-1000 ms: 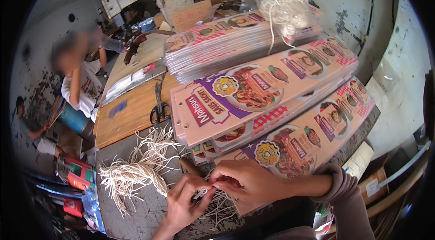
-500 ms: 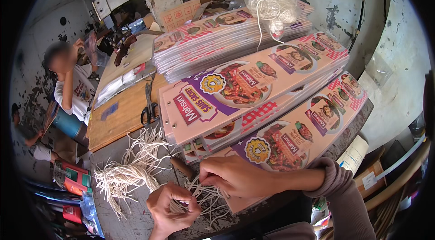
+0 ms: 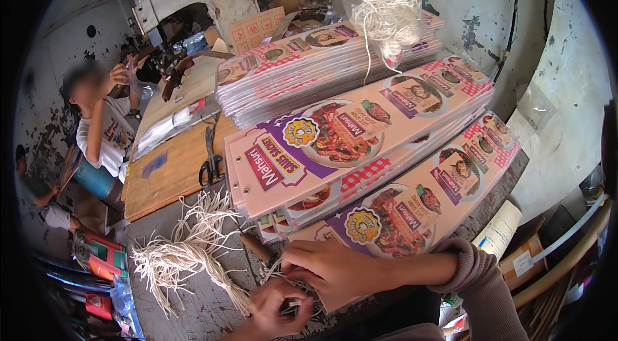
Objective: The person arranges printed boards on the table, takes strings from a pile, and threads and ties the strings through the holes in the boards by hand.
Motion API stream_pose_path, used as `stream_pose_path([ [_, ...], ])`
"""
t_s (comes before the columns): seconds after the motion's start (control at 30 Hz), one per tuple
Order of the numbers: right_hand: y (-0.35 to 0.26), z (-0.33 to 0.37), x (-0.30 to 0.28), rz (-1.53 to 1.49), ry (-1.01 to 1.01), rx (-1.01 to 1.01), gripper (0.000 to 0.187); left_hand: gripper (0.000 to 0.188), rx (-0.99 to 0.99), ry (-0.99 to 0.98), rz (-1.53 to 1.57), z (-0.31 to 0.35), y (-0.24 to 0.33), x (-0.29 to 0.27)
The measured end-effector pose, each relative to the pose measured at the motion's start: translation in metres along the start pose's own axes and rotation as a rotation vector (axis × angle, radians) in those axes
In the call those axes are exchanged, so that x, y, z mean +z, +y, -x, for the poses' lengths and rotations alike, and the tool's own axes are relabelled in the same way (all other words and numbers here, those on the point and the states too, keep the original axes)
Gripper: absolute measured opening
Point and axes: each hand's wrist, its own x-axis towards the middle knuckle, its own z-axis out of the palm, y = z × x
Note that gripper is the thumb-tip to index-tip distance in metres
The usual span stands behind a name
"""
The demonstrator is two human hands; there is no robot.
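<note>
My left hand (image 3: 280, 309) is closed at the lower edge, its fingers curled in a pinch on white cord (image 3: 294, 303). Right against it, my right hand (image 3: 331, 268) bends over the near-left corner of a long printed board (image 3: 402, 212). Its fingers are closed, but their tips are hidden, so what they pinch does not show. More loose cord lies under both hands. Just beyond them is a wooden tool handle (image 3: 257, 248). To the left, a thick bundle of cut white cords (image 3: 183, 260) spreads over the worn grey table (image 3: 212, 312).
Stacked printed boards (image 3: 351, 132) with eyelets fill the middle. A bag of white cord (image 3: 389, 19) rests on the rear stack (image 3: 322, 67). Black scissors (image 3: 211, 157) lie on a wooden board (image 3: 177, 173). At the far left, a person (image 3: 100, 119) holds up clear plastic.
My left hand has moved right and come up against my right hand. My right hand has shifted slightly down. At the far left, the person's hands and the plastic have moved a little.
</note>
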Motion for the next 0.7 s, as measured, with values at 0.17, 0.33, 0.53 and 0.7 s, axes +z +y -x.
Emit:
stream_pose_path([
  [0.17, 0.006, 0.001, -0.002, 0.004, -0.035, -0.009, 0.014, 0.022, -0.001, 0.031, 0.010, -0.001, 0.011, 0.015],
  [0.33, 0.000, 0.001, -0.004, -0.025, -0.037, 0.008, 0.012, 0.019, -0.037, -0.006, 0.046, 0.008, 0.006, 0.012],
  [0.53, -0.001, 0.000, -0.005, -0.029, -0.047, 0.009, 0.011, 0.019, 0.003, 0.009, 0.061, 0.001, 0.010, 0.012],
  [0.7, -0.001, 0.000, -0.003, -0.033, -0.040, 0.020, 0.011, 0.018, 0.016, 0.023, 0.088, -0.001, 0.012, 0.009],
])
